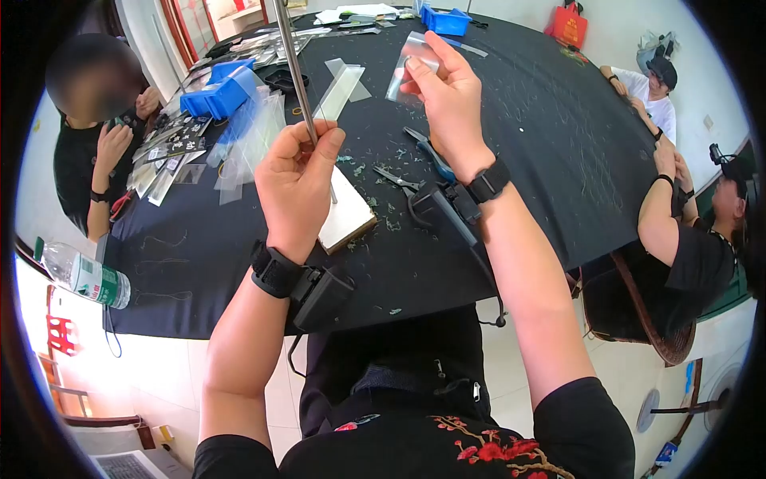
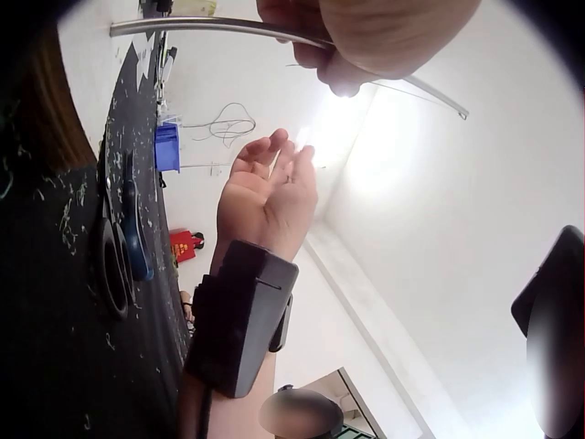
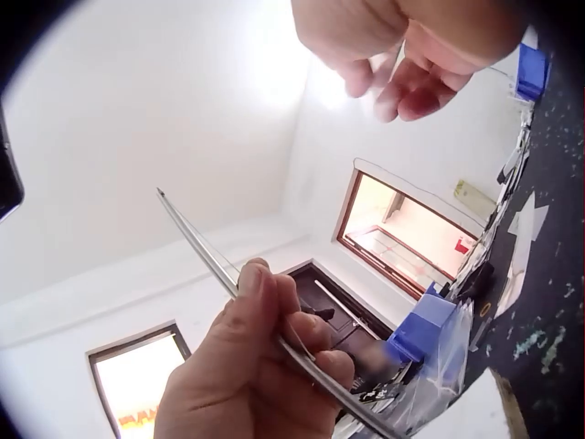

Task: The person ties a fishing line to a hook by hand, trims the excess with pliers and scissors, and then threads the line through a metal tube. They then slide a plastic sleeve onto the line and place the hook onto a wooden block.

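Note:
A slim metal rod (image 1: pixel 293 60) rises from a white-topped wooden block (image 1: pixel 349 219) and ends in a small hook. My left hand (image 1: pixel 299 172) is bent about the rod, with thumb and index pinching a fine thread (image 2: pixel 407 93) that runs up to the hook. To the right, my right hand (image 1: pixel 455 100) is raised with its fingers bent; I cannot tell whether it holds anything thin. In the head view its thumb overlaps a clear plastic packet (image 1: pixel 399 78). Scissors (image 1: pixel 395 180) and blue-handled pliers (image 1: pixel 431 152) lie below that hand.
Thread scraps litter the black tablecloth (image 1: pixel 550 184). Plastic strips (image 1: pixel 343 89), clear bags (image 1: pixel 255 136) and a blue bin (image 1: pixel 219 89) stand to the left. A water bottle (image 1: pixel 96 277) is at the left edge. Other people sit around the table.

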The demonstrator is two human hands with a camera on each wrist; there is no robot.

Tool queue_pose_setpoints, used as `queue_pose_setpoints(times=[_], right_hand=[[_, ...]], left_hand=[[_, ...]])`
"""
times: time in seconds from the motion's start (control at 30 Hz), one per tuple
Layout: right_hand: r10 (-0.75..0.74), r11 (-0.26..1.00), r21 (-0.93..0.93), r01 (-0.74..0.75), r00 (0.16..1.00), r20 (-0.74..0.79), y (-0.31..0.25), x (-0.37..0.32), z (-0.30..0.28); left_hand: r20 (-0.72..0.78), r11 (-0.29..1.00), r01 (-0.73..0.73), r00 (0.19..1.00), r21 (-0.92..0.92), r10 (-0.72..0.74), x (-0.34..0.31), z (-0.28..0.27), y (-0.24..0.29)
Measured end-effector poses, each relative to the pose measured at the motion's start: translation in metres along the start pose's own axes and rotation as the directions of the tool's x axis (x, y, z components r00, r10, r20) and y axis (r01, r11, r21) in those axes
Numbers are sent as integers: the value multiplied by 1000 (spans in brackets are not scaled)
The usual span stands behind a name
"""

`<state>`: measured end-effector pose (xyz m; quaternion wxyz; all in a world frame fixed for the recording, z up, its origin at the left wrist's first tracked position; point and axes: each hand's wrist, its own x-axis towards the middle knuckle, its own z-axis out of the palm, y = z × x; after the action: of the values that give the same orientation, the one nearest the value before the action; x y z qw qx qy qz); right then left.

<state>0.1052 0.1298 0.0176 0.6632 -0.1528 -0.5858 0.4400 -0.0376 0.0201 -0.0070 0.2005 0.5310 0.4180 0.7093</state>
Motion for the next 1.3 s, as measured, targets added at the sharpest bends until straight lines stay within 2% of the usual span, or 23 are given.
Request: queue_pose_setpoints(times=[0.2, 0.27, 0.3, 0.4, 0.47, 0.53, 0.6, 0.63, 0.67, 0.73, 0.77, 0.9, 0.97, 1.1, 1.17, 1.3], right_hand=[[-5, 1000, -30, 3, 998, -67, -9, 1, -2], [65, 997, -37, -67, 995, -73, -16, 1, -1], [54, 998, -40, -57, 997, -63, -19, 1, 1], [82, 995, -57, -88, 992, -97, -24, 4, 9], [131, 987, 112, -117, 983, -129, -29, 6, 19], [152, 985, 100, -143, 984, -93, -41, 10, 24], [97, 994, 40, -97, 995, 3, -56, 15, 31], [24, 1000, -17, -24, 1000, 11, -62, 20, 34], [22, 1000, -21, -22, 1000, 13, -68, 24, 38], [-125, 980, -151, 129, 991, 37, -79, 33, 48], [-140, 978, -142, 150, 987, 78, -83, 37, 52], [-102, 983, -142, 119, 987, 124, -92, 48, 65], [-100, 952, -282, 121, 991, 90, -97, 45, 73], [-186, 960, -193, 204, 977, 106, -107, 41, 83], [-184, 911, -343, 228, 970, 158, -110, 47, 83], [-147, 912, -362, 191, 978, 146, -115, 49, 91]], left_hand=[[-4, 1000, 0, 1000, -11, 0, 0, 0, -2], [7, 1000, 9, 1000, 8, -9, 0, -1, 0], [16, 999, 20, 1000, 29, -21, 0, -2, 1], [29, 999, -35, 999, 16, 34, 2, -2, -3], [24, 998, -55, 998, 12, 55, 4, -4, -6], [43, 999, -27, 999, 25, 26, 2, -4, -5], [36, 999, -41, 999, 7, 41, 2, -4, -6], [36, 999, -42, 999, 20, 41, 2, -4, -6], [37, 998, -44, 998, 33, 43, 2, -4, -6], [38, 998, -48, 998, 48, 46, 3, -5, -6], [39, 997, -50, 998, 67, 48, 3, -5, -6], [31, 999, -27, 999, 34, 26, 3, -4, -4], [42, 998, -50, 998, 31, 48, 3, -4, -5], [32, 999, -26, 999, 47, 25, 4, -4, -4], [34, 997, -52, 998, 58, 50, 5, -5, -2], [33, 995, -56, 998, 88, 54, 4, -4, 1]])
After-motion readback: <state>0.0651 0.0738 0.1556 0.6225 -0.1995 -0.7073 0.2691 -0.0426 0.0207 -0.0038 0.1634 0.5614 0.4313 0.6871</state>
